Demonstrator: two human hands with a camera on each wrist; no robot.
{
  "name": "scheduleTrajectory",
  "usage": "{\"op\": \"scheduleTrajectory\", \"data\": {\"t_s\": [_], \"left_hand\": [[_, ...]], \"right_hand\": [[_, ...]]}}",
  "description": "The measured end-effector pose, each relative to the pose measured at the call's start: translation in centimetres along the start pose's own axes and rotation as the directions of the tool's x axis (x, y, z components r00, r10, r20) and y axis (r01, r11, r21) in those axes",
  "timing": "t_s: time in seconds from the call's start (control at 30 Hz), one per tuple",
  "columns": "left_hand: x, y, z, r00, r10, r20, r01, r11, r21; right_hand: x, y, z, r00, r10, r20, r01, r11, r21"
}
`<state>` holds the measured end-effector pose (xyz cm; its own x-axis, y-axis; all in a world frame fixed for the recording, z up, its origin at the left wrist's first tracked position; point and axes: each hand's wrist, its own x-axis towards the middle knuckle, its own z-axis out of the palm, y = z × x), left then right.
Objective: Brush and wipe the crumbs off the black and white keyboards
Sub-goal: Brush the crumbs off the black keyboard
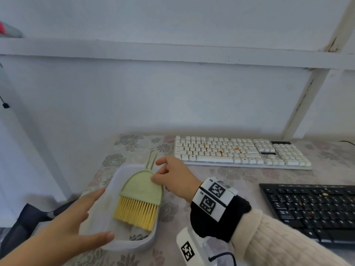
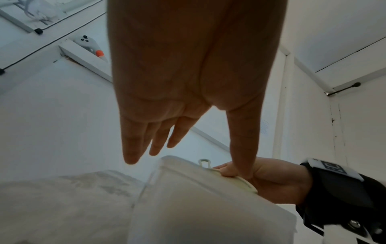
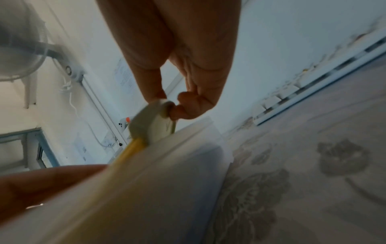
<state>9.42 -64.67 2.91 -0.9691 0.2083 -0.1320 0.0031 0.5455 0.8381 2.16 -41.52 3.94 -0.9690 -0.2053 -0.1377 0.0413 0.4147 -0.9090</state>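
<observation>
With the right hand (image 1: 175,176) pinching the brush (image 1: 141,195) and the flat left hand (image 1: 76,225) steadying the tub (image 1: 148,239), a loose pinch could drop it.

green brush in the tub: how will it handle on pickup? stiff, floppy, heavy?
Probably light: the right hand lifts the brush by a fingertip pinch at its edge. The green body looks like rigid moulded plastic, so it should keep its shape. The yellow bristles likely flex and splay under pressure. The pinch is off-centre, so the bristle end may sag or swing; a fuller grip would steady it.
</observation>
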Motion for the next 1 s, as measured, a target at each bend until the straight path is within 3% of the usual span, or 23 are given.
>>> {"op": "scheduleTrajectory", "data": {"t_s": [0.13,0.33,0.63,0.77,1.0], "left_hand": [[0.0,2.0,0.5,0.996,0.075,-0.057,-0.070,0.994,0.089],[0.5,4.7,3.1,0.986,0.142,-0.082,-0.131,0.984,0.120],[1.9,10.6,11.1,0.975,0.221,0.035,-0.223,0.968,0.118],[2.5,13.3,15.2,0.968,0.228,0.109,-0.239,0.965,0.107],[3.6,17.8,22.7,0.941,0.241,0.237,-0.274,0.954,0.118]], "right_hand": [[-0.6,0.3,-2.1,1.000,0.017,-0.019,-0.013,0.974,0.224],[-3.5,1.6,-7.2,0.999,0.040,0.016,-0.042,0.822,0.568],[-10.4,6.2,-17.3,0.997,0.076,-0.032,-0.031,0.704,0.709],[-14.2,8.8,-22.7,0.994,0.094,-0.059,-0.022,0.691,0.723],[-20.2,13.6,-31.4,0.959,0.186,-0.213,0.028,0.688,0.725]]}}
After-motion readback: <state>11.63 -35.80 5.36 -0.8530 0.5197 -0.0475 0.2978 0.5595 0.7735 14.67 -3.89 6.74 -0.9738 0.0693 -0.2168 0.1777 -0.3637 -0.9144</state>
